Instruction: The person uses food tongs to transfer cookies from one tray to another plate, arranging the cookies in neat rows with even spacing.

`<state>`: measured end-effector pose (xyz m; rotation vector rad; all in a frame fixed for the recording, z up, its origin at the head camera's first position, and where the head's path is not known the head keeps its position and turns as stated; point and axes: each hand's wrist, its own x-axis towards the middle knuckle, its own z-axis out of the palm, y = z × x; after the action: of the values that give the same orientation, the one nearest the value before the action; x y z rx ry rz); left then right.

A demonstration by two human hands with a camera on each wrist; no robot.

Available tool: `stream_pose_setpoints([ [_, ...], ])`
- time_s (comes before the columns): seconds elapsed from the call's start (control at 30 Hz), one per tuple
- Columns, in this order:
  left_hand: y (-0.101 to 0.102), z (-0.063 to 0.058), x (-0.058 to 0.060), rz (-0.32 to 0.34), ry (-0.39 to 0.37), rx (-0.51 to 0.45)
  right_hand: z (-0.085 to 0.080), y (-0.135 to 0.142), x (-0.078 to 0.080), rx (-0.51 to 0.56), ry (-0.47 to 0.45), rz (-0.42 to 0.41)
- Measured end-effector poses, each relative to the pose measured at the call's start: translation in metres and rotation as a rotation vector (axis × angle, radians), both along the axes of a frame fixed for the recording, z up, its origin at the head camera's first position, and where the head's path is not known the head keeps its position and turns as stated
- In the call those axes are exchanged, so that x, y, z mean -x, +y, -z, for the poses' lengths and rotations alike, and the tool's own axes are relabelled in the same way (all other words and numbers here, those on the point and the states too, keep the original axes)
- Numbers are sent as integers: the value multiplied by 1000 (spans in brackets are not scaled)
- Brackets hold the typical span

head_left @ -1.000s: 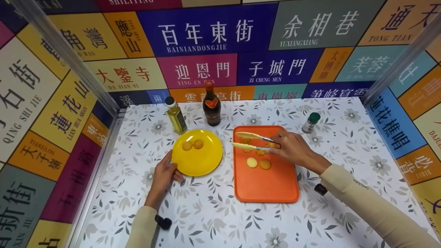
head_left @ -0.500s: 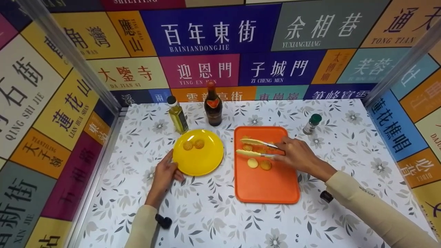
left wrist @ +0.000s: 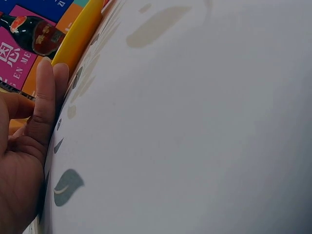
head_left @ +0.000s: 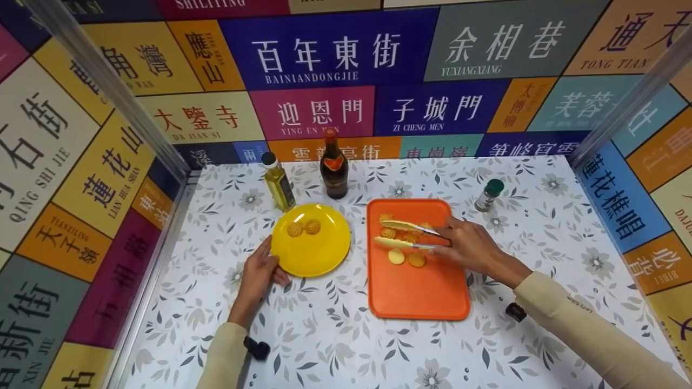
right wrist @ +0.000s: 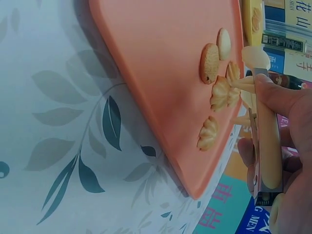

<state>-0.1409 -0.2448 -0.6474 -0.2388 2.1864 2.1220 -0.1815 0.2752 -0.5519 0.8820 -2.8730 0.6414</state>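
Note:
My right hand (head_left: 448,237) grips pale tongs (head_left: 405,235) over the far half of an orange tray (head_left: 416,292). The tong arms stand apart with a swirl cookie (head_left: 388,233) between them. More swirl cookies (head_left: 408,236) and two flat round cookies (head_left: 405,258) lie on the tray. In the right wrist view the tongs (right wrist: 265,136) sit above swirl cookies (right wrist: 220,92) and the tray (right wrist: 161,73). My left hand (head_left: 265,265) rests with straight fingers against the near-left rim of a yellow plate (head_left: 319,259), which holds two cookies (head_left: 303,227). The plate rim (left wrist: 78,36) shows beside my left hand's fingers (left wrist: 41,107).
An oil bottle (head_left: 278,183) and a dark sauce bottle (head_left: 333,165) stand behind the plate. A green-capped shaker (head_left: 489,194) stands right of the tray. Colourful sign walls enclose the floral tabletop (head_left: 324,335) on three sides.
The tongs have moved a little nearer to me and to the right along the tray, now straddling a swirl cookie. The left hand and plate have stayed put.

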Motion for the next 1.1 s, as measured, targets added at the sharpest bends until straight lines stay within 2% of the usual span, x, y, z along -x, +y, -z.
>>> stream_pose_setpoints([
  [0.43, 0, 3, 2, -3, -24, -40, 2, 7, -1, 7, -13, 15],
  [0.7, -1, 3, 1, 11, 17, -50, 6, 10, 0, -6, 6, 10],
  [1.1, -1, 3, 1, -1, -4, -41, 5, 13, 2, -14, 59, -17],
])
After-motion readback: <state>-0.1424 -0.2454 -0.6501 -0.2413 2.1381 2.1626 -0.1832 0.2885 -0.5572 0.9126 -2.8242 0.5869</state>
